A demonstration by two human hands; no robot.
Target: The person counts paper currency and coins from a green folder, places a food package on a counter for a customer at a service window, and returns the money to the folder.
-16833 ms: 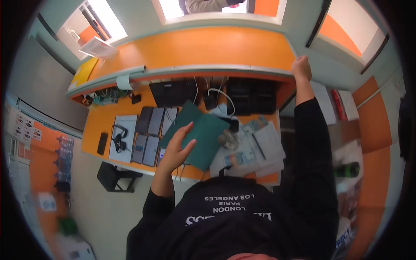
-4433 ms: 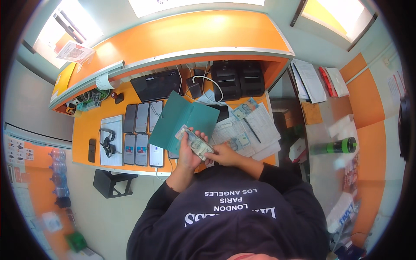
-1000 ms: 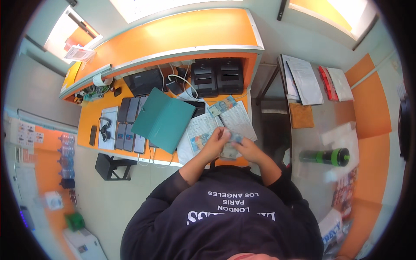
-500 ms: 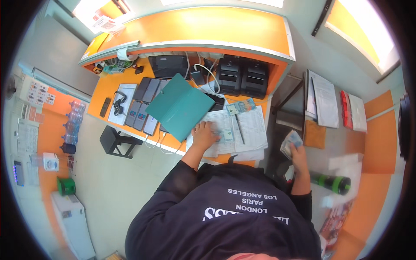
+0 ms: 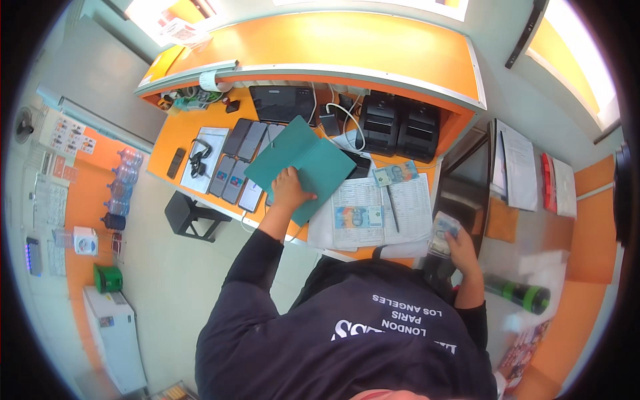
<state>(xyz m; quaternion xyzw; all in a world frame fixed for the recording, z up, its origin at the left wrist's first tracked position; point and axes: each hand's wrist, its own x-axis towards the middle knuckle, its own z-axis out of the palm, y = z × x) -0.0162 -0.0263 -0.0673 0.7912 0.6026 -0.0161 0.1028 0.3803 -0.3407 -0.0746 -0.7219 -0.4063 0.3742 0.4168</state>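
We see the orange desk [image 5: 175, 137] spread wide, with a teal folder [image 5: 308, 160] lying open across its middle. Beside the folder lie printed sheets [image 5: 383, 212], and two banknotes rest on them, one [image 5: 358, 217] in the middle, another [image 5: 396, 174] at the top edge. Our left hand [image 5: 291, 189] lies flat, fingers spread, pressing the folder's lower edge. Our right hand [image 5: 459, 245] is off to the side, past the desk's end, closed around a wad of banknotes [image 5: 443, 234]. A row of phones [image 5: 235, 167] lies left of the folder.
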